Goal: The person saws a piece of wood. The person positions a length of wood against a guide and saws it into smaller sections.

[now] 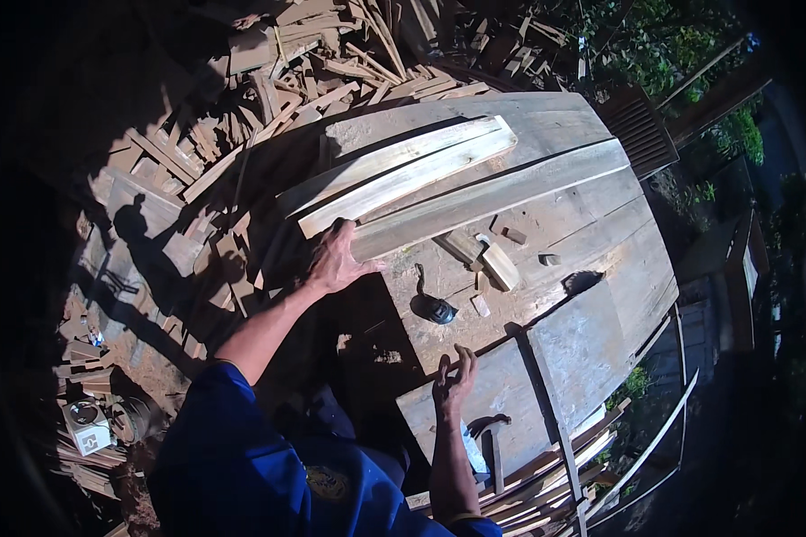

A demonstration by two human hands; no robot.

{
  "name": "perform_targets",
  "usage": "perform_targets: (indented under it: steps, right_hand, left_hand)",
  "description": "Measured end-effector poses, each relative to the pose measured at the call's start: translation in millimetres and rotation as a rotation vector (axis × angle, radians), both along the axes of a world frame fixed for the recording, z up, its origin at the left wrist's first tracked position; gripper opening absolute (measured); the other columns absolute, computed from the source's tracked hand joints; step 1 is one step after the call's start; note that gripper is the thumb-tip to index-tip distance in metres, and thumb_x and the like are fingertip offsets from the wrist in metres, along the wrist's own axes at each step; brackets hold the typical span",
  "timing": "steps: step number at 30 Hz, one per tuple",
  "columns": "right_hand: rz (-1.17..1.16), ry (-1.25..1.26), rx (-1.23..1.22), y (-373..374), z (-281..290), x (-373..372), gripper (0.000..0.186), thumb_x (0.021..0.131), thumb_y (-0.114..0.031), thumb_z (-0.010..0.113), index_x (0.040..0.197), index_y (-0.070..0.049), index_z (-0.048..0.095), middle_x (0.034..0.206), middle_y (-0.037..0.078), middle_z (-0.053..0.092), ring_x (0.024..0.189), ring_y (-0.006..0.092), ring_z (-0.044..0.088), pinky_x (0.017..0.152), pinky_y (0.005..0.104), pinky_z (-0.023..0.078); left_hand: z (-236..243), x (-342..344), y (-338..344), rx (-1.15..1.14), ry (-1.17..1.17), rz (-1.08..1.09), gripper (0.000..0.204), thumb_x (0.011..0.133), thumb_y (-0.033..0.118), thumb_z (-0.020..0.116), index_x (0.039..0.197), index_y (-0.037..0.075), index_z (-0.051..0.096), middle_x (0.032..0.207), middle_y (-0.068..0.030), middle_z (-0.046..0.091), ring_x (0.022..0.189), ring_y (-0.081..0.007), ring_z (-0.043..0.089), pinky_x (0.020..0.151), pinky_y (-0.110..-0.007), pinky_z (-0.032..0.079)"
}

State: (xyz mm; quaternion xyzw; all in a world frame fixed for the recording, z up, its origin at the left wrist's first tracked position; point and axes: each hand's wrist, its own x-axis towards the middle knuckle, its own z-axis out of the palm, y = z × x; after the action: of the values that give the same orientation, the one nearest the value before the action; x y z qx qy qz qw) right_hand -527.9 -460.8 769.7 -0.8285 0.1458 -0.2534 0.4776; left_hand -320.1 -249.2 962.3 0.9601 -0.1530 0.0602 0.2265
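Note:
My left hand (334, 261) grips the near left end of a long wooden plank (493, 199), its thumb on one edge and its fingers on the other. The plank lies across a worn wooden work table (591, 201). Beside it, farther back, are paler boards (412, 170), close to my fingers. My right hand (454, 383) is over the table's near edge, fingers apart and slightly curled, holding nothing. A hammer (495, 452) lies near my right forearm. Between my hands, a small dark rounded object (434, 309) sits on the table; its kind is unclear.
Short wood blocks (500, 267) and small offcuts lie mid-table. A dark hole (582, 283) breaks the tabletop. Scrap wood (304, 80) is heaped behind and to the left. Long strips (546, 483) lie at the lower right. A white box (88, 426) stands on the ground at left.

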Motion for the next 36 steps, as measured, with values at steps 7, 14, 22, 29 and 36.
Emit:
perform_targets:
  steps: [7,14,22,29,36]
  right_hand:
    - [0.107,0.024,-0.146,49,6,96,0.037,0.090,-0.011,0.069,0.125,-0.005,0.061,0.121,0.020,0.059,0.115,0.0398,0.057,0.096,0.0503,0.047]
    - [0.303,-0.018,-0.254,113,47,174,0.035,0.091,-0.012,0.066,0.124,-0.005,0.059,0.121,0.018,0.060,0.113,0.0374,0.057,0.096,0.0501,0.047]
    - [0.373,-0.009,-0.372,161,19,271,0.033,0.090,-0.011,0.067,0.121,-0.005,0.060,0.120,0.017,0.060,0.113,0.0372,0.058,0.096,0.0488,0.048]
    - [0.186,0.113,-0.328,186,-28,334,0.021,0.098,-0.008,0.049,0.115,0.003,0.055,0.116,0.024,0.056,0.113,0.0419,0.053,0.098,0.0513,0.044]
    - [0.191,0.202,-0.441,186,-31,325,0.055,0.094,-0.036,0.056,0.125,0.009,0.047,0.124,0.030,0.047,0.117,0.0456,0.047,0.099,0.0571,0.040]
  left_hand:
    - [-16,181,86,0.172,-0.080,0.197,0.082,0.064,0.050,0.090,0.117,0.002,0.050,0.122,-0.0261,0.059,0.117,-0.0429,0.057,0.097,-0.052,0.047]
    - [-93,251,114,0.057,0.184,0.264,0.114,0.062,0.044,0.092,0.147,-0.007,0.036,0.153,-0.0350,0.036,0.146,-0.0431,0.035,0.120,-0.051,0.031]
    - [-74,241,151,0.031,0.393,0.079,0.106,0.075,0.064,0.079,0.146,-0.005,0.039,0.152,-0.0313,0.039,0.139,-0.0469,0.043,0.117,-0.055,0.036]
    - [-121,229,380,-0.750,0.218,0.876,0.058,0.097,0.053,0.061,0.132,0.007,0.061,0.120,-0.0097,0.070,0.112,-0.0266,0.063,0.097,-0.040,0.049]
    - [-373,100,321,-1.154,0.720,1.360,0.057,0.097,0.051,0.062,0.134,0.007,0.059,0.121,-0.0107,0.069,0.112,-0.0266,0.063,0.096,-0.040,0.050]
